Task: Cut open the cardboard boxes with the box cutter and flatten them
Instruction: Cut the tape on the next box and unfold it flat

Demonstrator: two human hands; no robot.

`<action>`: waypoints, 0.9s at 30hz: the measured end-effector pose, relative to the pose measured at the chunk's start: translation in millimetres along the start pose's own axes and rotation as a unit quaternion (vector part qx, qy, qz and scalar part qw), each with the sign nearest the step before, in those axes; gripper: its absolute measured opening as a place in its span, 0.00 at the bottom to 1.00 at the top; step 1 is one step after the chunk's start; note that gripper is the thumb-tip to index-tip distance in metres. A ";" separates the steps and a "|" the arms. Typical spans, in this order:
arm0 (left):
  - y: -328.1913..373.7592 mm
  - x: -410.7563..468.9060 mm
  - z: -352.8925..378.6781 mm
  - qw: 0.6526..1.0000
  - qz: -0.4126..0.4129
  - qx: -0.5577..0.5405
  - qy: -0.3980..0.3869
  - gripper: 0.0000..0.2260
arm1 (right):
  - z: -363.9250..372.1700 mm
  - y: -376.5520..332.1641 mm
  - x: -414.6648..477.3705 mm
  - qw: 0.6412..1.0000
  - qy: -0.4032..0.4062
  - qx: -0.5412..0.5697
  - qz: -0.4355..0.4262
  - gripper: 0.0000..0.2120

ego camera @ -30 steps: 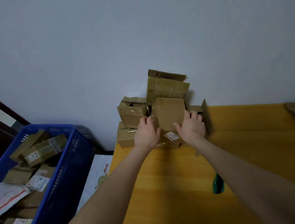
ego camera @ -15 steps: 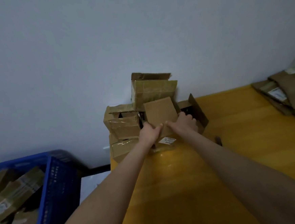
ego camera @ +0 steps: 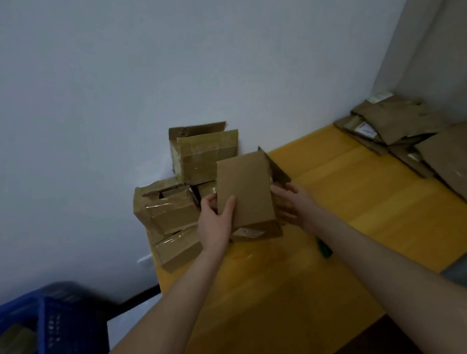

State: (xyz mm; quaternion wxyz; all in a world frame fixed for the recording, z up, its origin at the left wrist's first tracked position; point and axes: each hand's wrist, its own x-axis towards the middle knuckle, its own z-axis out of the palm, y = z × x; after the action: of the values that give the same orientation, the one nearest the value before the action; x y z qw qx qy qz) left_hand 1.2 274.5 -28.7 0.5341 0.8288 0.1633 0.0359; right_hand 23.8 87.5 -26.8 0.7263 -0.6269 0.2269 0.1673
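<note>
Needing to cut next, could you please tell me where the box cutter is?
Head view, right of centre: the box cutter lies on the yellow table, partly hidden behind the right forearm.

One head-worn wide-angle camera looked forward and down from close above the table (ego camera: 340, 196), toward the wall (ego camera: 109, 102) behind it.
</note>
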 end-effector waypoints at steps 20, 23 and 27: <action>-28.0 -45.3 67.0 0.916 -0.008 0.243 -0.319 0.40 | -49.5 89.9 -28.1 0.984 -0.043 -0.042 0.170 0.19; -37.4 -55.6 73.6 0.844 0.047 0.475 -0.245 0.54 | -38.2 92.7 -23.8 0.983 -0.053 -0.070 0.160 0.16; -49.4 -51.4 68.4 0.824 0.048 0.527 -0.204 0.52 | -51.7 95.8 -2.4 0.954 0.049 -0.293 0.033 0.20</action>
State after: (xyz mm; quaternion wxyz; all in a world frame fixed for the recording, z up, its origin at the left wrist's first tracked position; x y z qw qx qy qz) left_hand -42.8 217.5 -96.3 0.0349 0.9792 0.0051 -0.1998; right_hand -34.9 51.7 -111.3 0.4927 -0.8118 0.2241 0.2191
